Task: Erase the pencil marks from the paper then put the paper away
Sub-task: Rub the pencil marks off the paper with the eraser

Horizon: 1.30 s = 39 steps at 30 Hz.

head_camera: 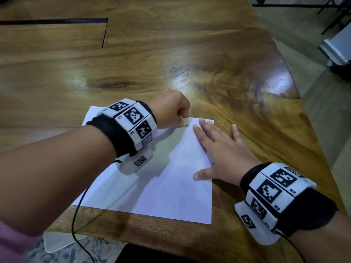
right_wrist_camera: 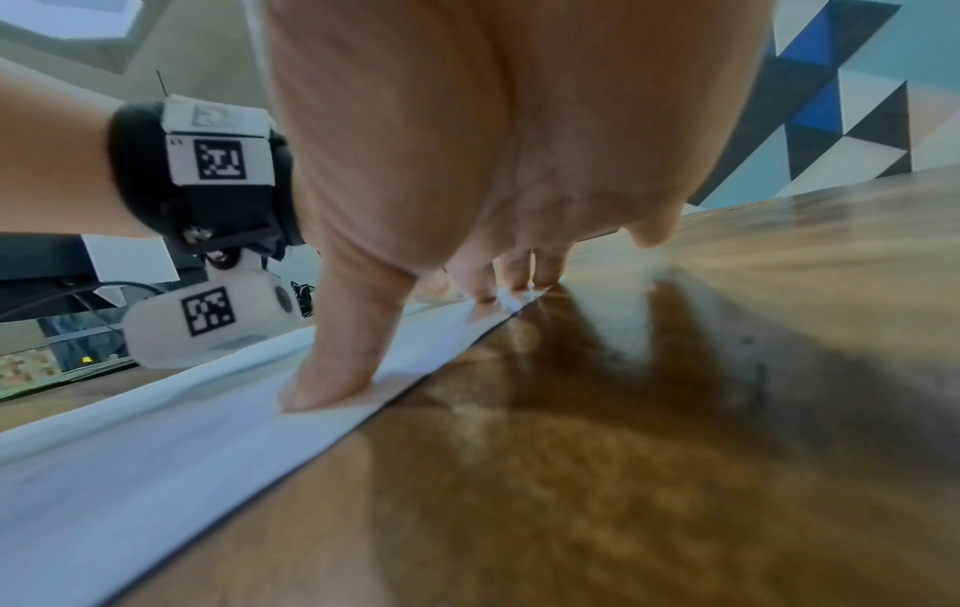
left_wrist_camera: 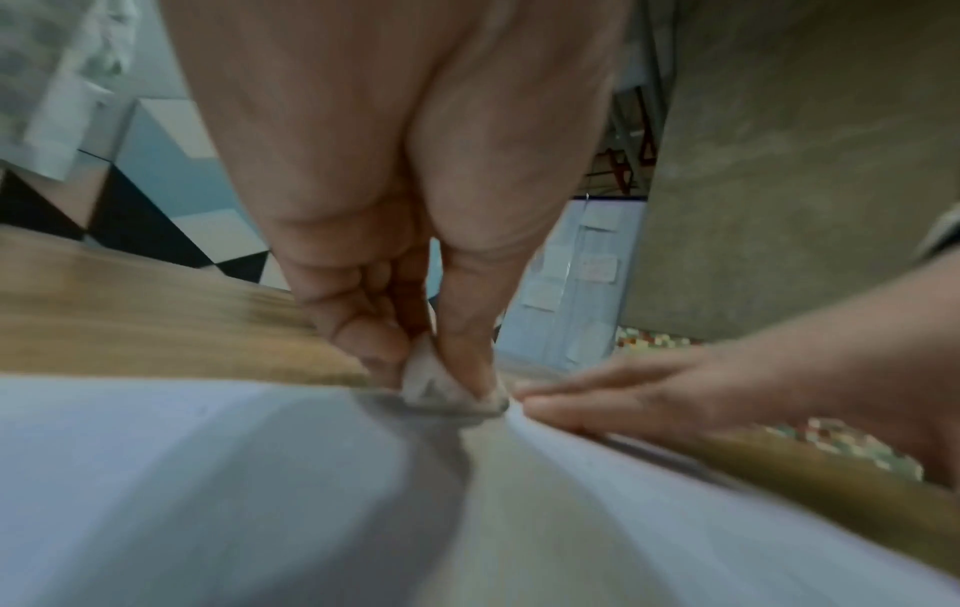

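A white sheet of paper [head_camera: 161,186] lies flat on the wooden table [head_camera: 171,54], with faint grey pencil marks [head_camera: 183,201] near its front right part. My left hand [head_camera: 171,111] pinches a small white eraser [head_camera: 185,121] and holds it against the paper's far edge. In the left wrist view the eraser [left_wrist_camera: 436,380] sits between thumb and fingers, touching the paper [left_wrist_camera: 182,472]. My right hand [head_camera: 218,152] lies flat with spread fingers on the paper's right edge, pressing it down. In the right wrist view its thumb [right_wrist_camera: 332,369] presses the paper [right_wrist_camera: 156,451].
The table's right edge [head_camera: 303,103] runs diagonally close to my right hand, with floor and dark furniture legs [head_camera: 330,16] beyond. A black cable [head_camera: 76,215] hangs from my left wrist across the paper's front left corner. A dark slot [head_camera: 104,33] marks the tabletop at the far left.
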Available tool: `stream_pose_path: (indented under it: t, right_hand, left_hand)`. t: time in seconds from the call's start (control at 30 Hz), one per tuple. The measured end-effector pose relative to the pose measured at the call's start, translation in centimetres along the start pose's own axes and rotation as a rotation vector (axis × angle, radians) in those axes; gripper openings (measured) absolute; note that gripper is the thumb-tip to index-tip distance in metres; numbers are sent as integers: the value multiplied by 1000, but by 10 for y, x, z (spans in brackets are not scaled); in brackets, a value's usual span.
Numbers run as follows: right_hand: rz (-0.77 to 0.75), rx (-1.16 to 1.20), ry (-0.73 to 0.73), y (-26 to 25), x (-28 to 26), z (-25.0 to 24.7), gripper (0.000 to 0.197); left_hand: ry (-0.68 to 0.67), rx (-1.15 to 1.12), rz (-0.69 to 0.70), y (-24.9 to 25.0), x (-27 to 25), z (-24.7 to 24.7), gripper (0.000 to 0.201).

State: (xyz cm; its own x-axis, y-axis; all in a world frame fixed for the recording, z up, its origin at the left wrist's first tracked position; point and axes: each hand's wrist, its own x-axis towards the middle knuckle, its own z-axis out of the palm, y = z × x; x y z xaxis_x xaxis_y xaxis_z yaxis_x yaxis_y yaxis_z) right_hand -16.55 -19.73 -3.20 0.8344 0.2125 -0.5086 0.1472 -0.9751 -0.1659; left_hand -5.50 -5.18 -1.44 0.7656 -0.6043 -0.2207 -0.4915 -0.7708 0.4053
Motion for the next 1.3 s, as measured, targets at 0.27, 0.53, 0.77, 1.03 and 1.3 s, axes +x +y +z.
stream_pose_path:
  t: [0.27,0.53,0.77,1.03,1.3]
  right_hand:
    - [5,9,2,-1,0,0,115]
    - [5,7,14,-1,-1,-1,115]
    - [2,3,6,-1,-1,-1,115]
    - [3,-9,1,-2,-1,-2,114]
    - [2,-3,7,-2,-1,-1,115]
  left_hand:
    - [-351,-27,24,-10,-31,2,9]
    - [-34,-84,43,2,-15,15,6]
    - [-220,-66,41,2,-25,12,7]
    - [-206,-45,61,1,-43,19,9]
    - [1,-75,5,3,-6,6,12]
